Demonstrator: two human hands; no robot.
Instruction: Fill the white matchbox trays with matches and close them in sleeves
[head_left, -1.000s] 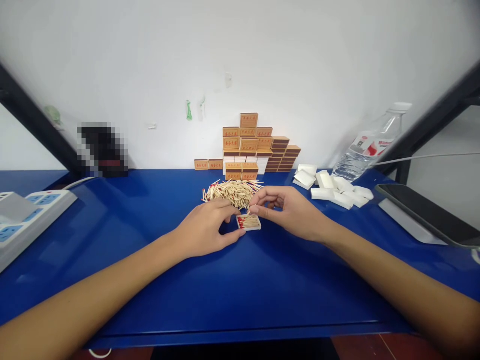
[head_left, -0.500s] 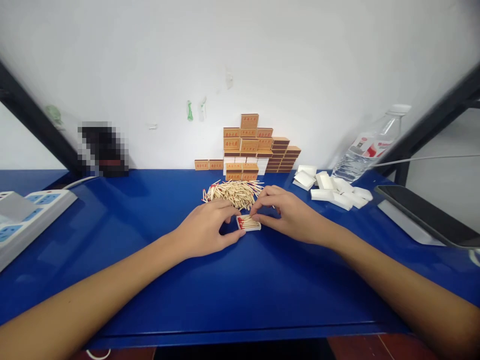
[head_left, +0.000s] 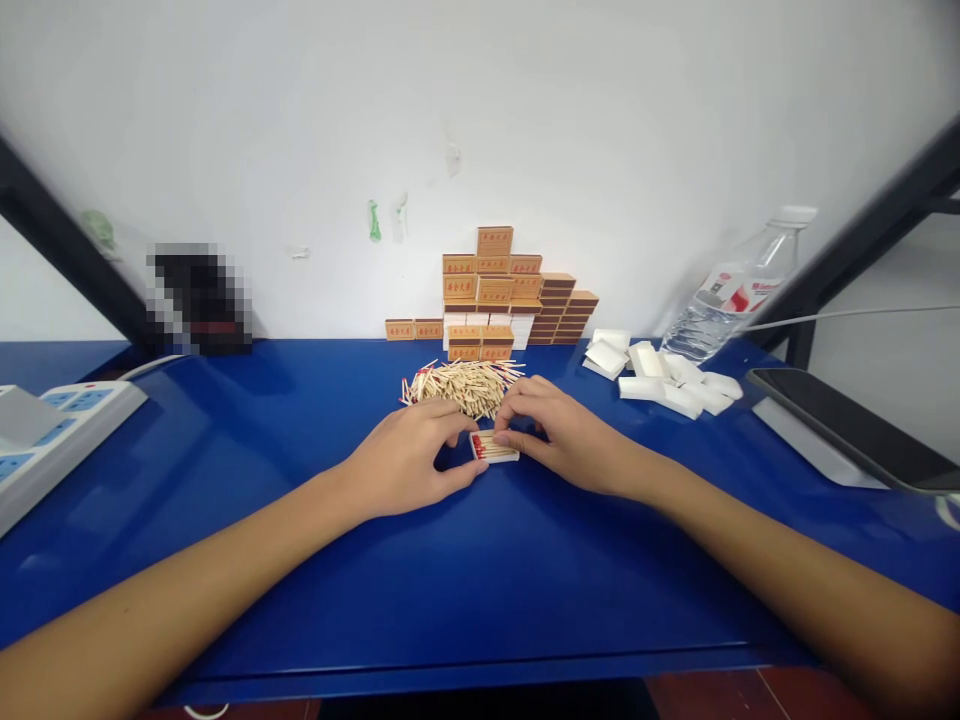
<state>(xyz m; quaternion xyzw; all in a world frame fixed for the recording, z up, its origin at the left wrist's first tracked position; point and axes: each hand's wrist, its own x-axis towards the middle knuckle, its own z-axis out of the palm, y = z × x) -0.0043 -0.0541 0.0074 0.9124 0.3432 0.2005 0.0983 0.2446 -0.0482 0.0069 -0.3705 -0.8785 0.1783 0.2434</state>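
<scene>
A small white matchbox tray [head_left: 494, 447] filled with red-tipped matches lies on the blue table [head_left: 480, 590]. My left hand [head_left: 409, 460] curls around its left end, thumb and fingers pinching the tray. My right hand [head_left: 559, 430] rests on the tray's right end, fingertips pressed onto the matches. Just behind both hands lies a loose pile of matches [head_left: 461, 384].
Stacked orange matchboxes [head_left: 499, 295] stand against the white wall. White empty trays [head_left: 660, 375] lie at the right, beside a plastic water bottle [head_left: 731, 300] and a dark phone [head_left: 862, 430]. A power strip [head_left: 45, 430] sits at the left edge.
My right hand has dropped from above the tray down onto its right end and the matches. The left hand has stayed on the tray.
</scene>
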